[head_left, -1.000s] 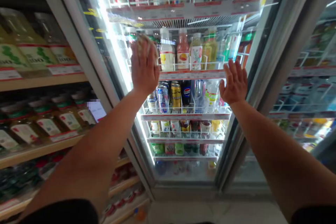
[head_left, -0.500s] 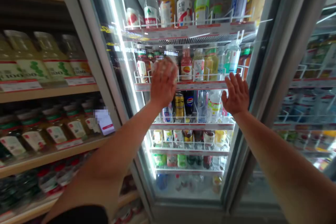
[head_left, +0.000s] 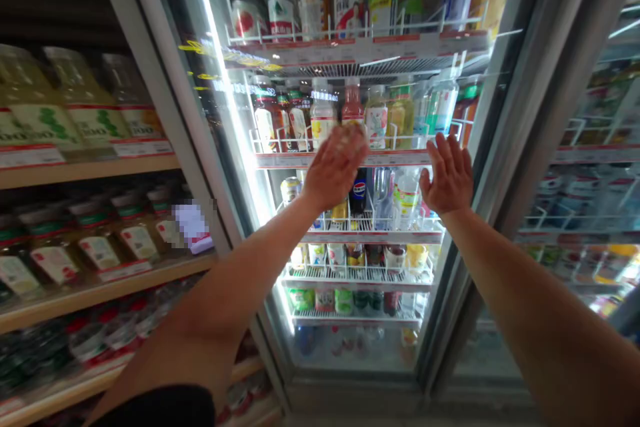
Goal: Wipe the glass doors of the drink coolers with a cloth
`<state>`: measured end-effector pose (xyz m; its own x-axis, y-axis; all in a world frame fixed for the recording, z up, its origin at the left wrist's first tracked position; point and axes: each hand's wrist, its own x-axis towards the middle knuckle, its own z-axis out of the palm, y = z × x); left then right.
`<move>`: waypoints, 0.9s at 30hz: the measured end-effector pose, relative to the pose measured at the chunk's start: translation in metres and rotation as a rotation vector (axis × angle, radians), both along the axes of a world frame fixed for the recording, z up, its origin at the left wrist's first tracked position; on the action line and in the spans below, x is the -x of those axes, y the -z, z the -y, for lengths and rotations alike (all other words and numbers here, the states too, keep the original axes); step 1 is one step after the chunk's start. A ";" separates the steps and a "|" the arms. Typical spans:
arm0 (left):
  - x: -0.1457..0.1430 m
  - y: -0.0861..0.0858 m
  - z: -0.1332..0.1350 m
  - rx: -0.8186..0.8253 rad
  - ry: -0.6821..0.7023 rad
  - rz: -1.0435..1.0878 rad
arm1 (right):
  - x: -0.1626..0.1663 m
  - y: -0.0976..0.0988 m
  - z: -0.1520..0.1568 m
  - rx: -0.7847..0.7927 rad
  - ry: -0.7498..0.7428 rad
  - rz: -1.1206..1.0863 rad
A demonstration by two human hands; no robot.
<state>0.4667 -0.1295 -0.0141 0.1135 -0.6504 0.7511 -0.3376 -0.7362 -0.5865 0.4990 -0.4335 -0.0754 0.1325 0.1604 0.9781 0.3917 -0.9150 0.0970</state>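
Note:
My left hand point(head_left: 333, 170) is pressed toward the glass door point(head_left: 320, 355) of a lit drinks cooler, at the height of the second shelf. Under its fingers is a crumpled pale, mottled cloth point(head_left: 354, 135), blurred and mostly covered by the hand. My right hand point(head_left: 449, 177) lies flat near the right edge of the same glass, fingers stretched and holding nothing. Behind the glass stand a pink-red drink bottle point(head_left: 353, 107) and a dark Pepsi bottle point(head_left: 359, 193), partly hidden by my left hand.
Juice bottles point(head_left: 93, 100) fill the wooden shelves point(head_left: 100, 170) on the left. A phone-like pale rectangle point(head_left: 193, 227), partly pixelated, is by the shelf end. A metal door frame point(head_left: 525, 133) parts this cooler from another cooler point(head_left: 590, 187) on the right.
My left hand has slid right and slightly down across the glass with the cloth. My right hand stays nearly in place. The view has shifted slightly.

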 end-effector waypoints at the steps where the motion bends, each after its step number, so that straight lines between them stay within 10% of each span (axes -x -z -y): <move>1: 0.002 0.006 0.006 -0.163 0.019 -0.031 | 0.000 0.000 0.000 0.001 -0.003 0.004; 4: 0.004 -0.009 0.001 -0.239 -0.001 -0.060 | 0.000 0.000 0.000 0.000 0.011 0.013; 8: 0.002 -0.045 -0.025 0.349 -0.057 0.000 | 0.000 0.000 0.000 0.004 0.018 0.014; 10: 0.001 -0.034 -0.027 0.440 -0.041 0.027 | 0.000 -0.001 0.000 0.002 0.020 -0.007; 16: 0.010 0.018 -0.028 -0.145 0.050 -0.094 | 0.004 -0.003 -0.002 -0.002 0.018 -0.046; 22: -0.001 -0.033 -0.070 0.433 0.010 0.035 | 0.004 -0.005 -0.002 0.015 0.035 -0.085; 27: 0.003 0.020 -0.024 0.207 0.047 -0.069 | -0.001 -0.004 0.002 0.013 0.022 -0.064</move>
